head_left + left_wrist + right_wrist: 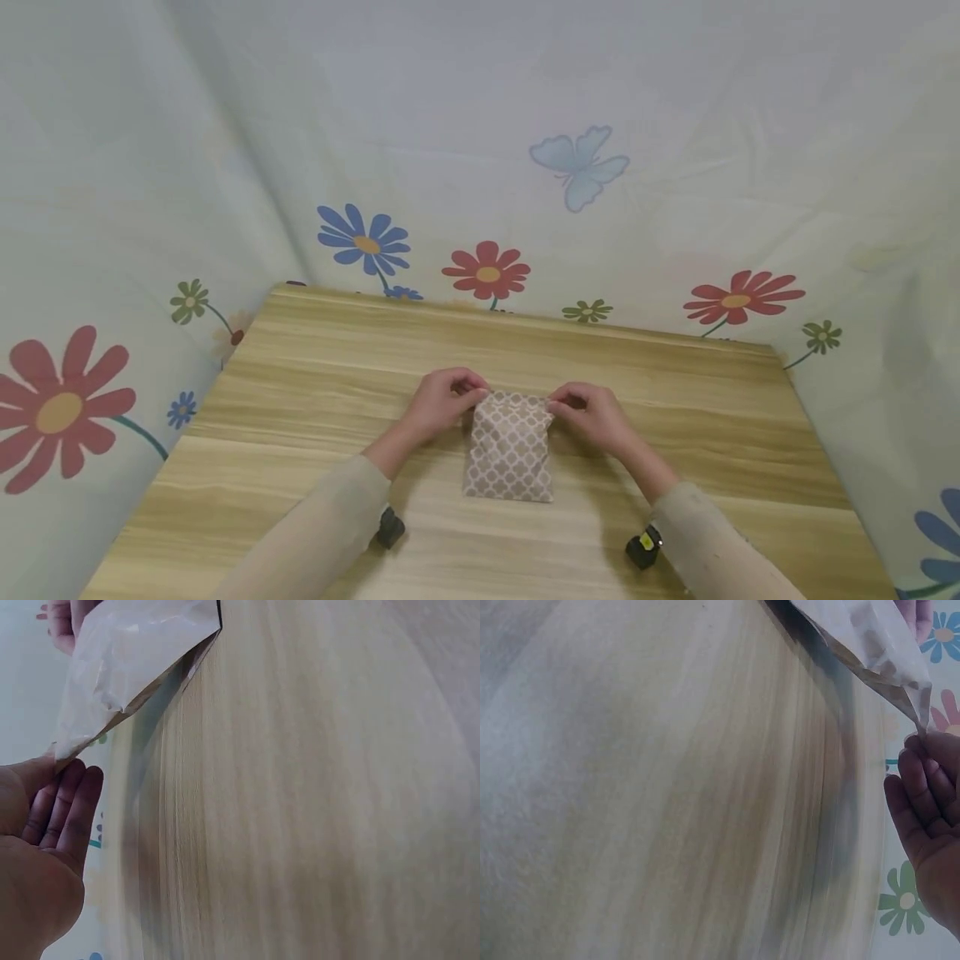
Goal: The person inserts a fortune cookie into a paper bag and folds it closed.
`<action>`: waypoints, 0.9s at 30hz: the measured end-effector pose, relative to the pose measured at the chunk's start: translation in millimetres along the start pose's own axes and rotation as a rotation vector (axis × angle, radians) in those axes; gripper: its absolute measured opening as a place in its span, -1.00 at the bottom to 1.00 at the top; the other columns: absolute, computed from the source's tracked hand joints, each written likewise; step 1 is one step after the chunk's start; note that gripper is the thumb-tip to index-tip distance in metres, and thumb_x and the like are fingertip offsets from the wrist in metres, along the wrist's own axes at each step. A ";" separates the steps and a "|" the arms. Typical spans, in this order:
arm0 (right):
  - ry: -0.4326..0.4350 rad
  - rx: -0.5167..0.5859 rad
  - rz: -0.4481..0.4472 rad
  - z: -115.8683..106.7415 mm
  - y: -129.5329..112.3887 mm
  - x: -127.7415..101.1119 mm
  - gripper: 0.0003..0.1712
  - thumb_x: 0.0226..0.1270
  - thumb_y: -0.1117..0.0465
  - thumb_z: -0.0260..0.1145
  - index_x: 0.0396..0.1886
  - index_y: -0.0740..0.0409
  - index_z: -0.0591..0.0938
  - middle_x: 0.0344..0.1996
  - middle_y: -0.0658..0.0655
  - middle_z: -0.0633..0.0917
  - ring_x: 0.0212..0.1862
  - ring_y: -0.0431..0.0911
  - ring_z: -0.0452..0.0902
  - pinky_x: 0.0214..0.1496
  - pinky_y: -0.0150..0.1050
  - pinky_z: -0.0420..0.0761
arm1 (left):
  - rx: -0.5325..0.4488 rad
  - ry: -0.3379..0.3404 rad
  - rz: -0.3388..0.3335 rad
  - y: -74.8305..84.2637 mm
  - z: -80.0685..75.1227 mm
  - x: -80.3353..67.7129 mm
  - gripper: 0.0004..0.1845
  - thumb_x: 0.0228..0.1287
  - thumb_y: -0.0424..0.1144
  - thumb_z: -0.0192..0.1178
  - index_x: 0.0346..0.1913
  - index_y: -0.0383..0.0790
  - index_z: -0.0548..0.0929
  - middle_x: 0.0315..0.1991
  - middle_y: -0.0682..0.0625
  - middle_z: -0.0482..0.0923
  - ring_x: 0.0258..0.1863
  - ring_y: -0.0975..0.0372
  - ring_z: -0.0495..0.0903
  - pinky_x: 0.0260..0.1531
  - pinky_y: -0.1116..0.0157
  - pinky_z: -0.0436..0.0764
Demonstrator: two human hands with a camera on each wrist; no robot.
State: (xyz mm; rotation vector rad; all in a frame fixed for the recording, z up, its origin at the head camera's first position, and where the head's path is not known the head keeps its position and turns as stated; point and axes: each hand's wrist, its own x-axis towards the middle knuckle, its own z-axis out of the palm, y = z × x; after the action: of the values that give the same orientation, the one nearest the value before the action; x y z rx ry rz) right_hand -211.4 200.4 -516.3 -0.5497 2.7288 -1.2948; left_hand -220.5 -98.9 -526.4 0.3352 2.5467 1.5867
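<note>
A small flat bag (510, 450), beige with a white lattice pattern, is between the two hands on the wooden table. Its material is hard to tell; in the left wrist view the bag (142, 652) looks thin, pale and creased. The left hand (442, 404) pinches its far left corner between thumb and fingers. At the far right corner, the right hand (592, 412) pinches it likewise. The right wrist view shows the bag (870, 645) drawn to a point at the fingertips, its far end raised off the table.
The wood-grain table (337, 350) reaches back to a pale cloth backdrop (450, 100) printed with flowers and a butterfly. A small black device sits at each wrist, the left device (390, 529) and the right device (643, 548).
</note>
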 end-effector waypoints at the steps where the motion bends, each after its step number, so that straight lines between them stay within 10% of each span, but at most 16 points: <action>1: 0.000 -0.002 0.010 -0.4 0.3 -0.1 -0.93 0.48 0.21 0.47 -0.16 0.08 0.83 -0.21 0.00 0.83 -0.12 -0.12 0.73 0.02 -0.22 0.72 | 0.004 -0.002 -0.002 -0.6 0.3 0.4 -0.93 0.44 -0.24 0.43 -0.09 -0.06 0.80 -0.22 0.12 0.76 -0.20 0.25 0.68 -0.13 0.26 0.72; 18: 0.001 -0.021 0.008 -12.4 2.0 -2.6 -0.75 0.46 0.25 0.48 0.04 0.27 0.80 -0.07 0.16 0.84 0.00 0.06 0.77 0.13 0.02 0.75 | 0.078 -0.002 -0.007 -7.1 -6.6 -0.6 -0.79 0.45 -0.23 0.41 0.05 -0.20 0.78 -0.11 0.01 0.79 -0.10 0.18 0.74 0.04 0.14 0.74; 27: 0.073 -0.115 -0.020 -42.0 6.6 -28.8 -0.66 0.48 0.28 0.45 0.14 0.38 0.73 -0.02 0.27 0.80 0.02 0.14 0.75 0.13 0.12 0.73 | 0.272 0.050 0.102 8.0 -33.7 -7.8 -0.74 0.46 -0.26 0.38 0.11 -0.26 0.78 0.01 -0.09 0.76 -0.04 0.11 0.74 0.04 0.12 0.75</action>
State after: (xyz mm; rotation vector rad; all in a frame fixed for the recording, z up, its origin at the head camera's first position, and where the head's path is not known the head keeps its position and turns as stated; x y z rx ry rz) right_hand -195.4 245.1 -496.8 -0.5508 2.8794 -1.1908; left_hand -219.4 -126.8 -504.4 0.4648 2.8313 1.2918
